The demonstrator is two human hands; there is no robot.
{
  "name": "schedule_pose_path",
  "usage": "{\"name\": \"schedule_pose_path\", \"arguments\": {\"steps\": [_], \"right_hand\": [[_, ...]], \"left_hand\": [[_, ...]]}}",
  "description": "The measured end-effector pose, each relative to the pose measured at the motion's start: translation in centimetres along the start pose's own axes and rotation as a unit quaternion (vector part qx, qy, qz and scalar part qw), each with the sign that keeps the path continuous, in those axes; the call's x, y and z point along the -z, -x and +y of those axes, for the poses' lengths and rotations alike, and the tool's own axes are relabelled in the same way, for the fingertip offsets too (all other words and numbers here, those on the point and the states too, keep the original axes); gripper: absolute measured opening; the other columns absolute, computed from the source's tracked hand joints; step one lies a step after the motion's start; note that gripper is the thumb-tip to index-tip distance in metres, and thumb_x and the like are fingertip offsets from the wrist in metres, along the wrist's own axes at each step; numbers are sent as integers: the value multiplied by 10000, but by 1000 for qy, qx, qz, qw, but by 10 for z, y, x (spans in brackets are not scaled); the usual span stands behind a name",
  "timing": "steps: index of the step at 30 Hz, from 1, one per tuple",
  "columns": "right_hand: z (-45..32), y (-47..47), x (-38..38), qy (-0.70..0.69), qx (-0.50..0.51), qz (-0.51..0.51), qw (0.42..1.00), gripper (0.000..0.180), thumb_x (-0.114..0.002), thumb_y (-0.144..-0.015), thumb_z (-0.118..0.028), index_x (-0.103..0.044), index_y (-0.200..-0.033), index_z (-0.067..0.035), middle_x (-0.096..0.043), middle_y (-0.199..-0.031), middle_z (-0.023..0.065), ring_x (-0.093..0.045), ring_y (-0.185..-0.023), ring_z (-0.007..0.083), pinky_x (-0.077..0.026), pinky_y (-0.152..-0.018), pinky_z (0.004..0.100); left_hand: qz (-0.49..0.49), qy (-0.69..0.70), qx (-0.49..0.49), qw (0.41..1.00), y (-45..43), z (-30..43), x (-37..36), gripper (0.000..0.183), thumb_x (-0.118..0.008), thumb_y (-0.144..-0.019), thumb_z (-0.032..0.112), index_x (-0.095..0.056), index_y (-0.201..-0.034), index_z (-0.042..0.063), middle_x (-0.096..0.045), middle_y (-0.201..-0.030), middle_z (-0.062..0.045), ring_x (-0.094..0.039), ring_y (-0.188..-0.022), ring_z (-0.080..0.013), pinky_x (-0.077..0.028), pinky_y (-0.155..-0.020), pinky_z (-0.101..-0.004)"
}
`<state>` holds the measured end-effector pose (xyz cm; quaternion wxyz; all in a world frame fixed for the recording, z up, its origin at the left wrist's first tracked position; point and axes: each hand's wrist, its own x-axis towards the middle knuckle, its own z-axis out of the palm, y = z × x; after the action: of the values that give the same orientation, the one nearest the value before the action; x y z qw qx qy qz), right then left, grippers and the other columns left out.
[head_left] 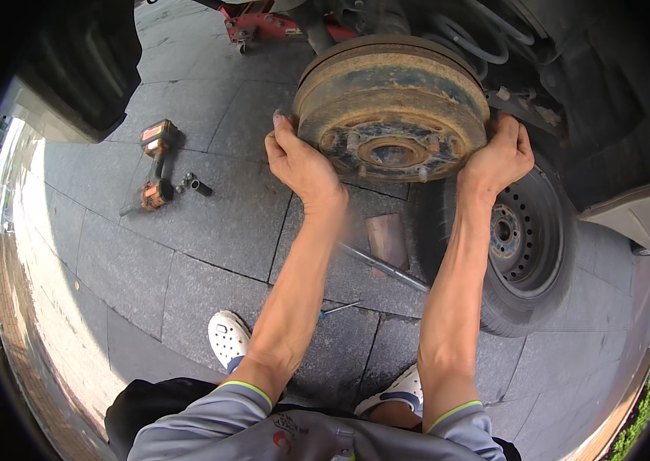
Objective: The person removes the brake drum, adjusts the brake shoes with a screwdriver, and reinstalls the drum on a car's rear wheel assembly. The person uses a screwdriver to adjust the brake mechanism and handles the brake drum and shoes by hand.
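Note:
A rusty brake drum [394, 98] sits at the wheel hub under the raised car, its studded face towards me. My left hand [304, 161] grips its left side, with the thumb up along the rim. On the opposite side, my right hand [498, 152] has its fingers curled behind the drum's edge. Wheel studs [423, 173] stick out around the rusty centre bore [392, 154]. The fingertips behind the drum are partly hidden. Below my right forearm lies a wheel with its tyre [524, 314], its steel rim [535, 242] facing up and tilted.
An orange cordless impact wrench [156, 167] lies on the paving at left, beside lug nuts and a black socket [201, 187]. A metal bar [385, 267], a brownish block [388, 242] and a screwdriver [341, 309] lie between my arms. Behind is a red floor jack [264, 27]; a coil spring [469, 40] hangs upper right.

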<state>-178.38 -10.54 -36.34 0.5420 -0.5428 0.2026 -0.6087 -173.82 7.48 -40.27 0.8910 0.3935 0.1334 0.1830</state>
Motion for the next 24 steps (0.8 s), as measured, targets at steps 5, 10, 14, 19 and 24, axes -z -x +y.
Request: {"name": "schedule_pose_path", "arguments": {"steps": [5, 10, 14, 19, 24], "right_hand": [[1, -2, -4, -3, -24, 27, 999, 313, -659, -896, -96, -528, -640, 27, -416, -610, -41, -325, -625, 73, -262, -559, 311], [-4, -1, 2, -13, -40, 11, 999, 357, -677, -883, -70, -469, -599, -11, -391, -608, -58, -311, -627, 63, -247, -557, 303], [-6, 1, 4, -4, -39, 3, 999, 383, -673, -870, -33, -417, -586, -32, -359, -601, -67, -293, -620, 57, -223, -550, 297], [-7, 4, 1, 17, -17, 17, 1000, 352, -667, -860, -32, -436, -595, -9, -369, -588, -48, -310, -614, 66, -260, -547, 306], [-13, 10, -8, 54, 4, 15, 998, 304, -635, -895, -95, -492, -667, 48, -381, -590, -5, -328, -624, 84, -298, -559, 323]], "left_hand": [[-23, 35, 45, 998, 1, 9, 4, 338, -550, -1102, 318, -583, -934, 27, -637, -940, -46, -564, -876, -129, -477, -845, -294], [-17, 18, -8, 1000, -11, -8, 6, 327, -544, -1095, 253, -556, -843, 44, -609, -851, -28, -525, -795, -115, -459, -764, -291], [3, 53, -34, 998, -12, -13, -1, 315, -553, -1079, 220, -542, -818, 44, -593, -817, -22, -505, -771, -111, -447, -745, -289], [14, 61, 14, 998, -11, -2, -4, 302, -565, -1060, 202, -553, -808, 36, -656, -866, -55, -587, -796, -136, -495, -747, -316], [21, 27, 3, 999, -20, -2, 2, 246, -582, -1024, 158, -663, -931, -55, -699, -925, -88, -624, -807, -159, -510, -738, -316]]}}
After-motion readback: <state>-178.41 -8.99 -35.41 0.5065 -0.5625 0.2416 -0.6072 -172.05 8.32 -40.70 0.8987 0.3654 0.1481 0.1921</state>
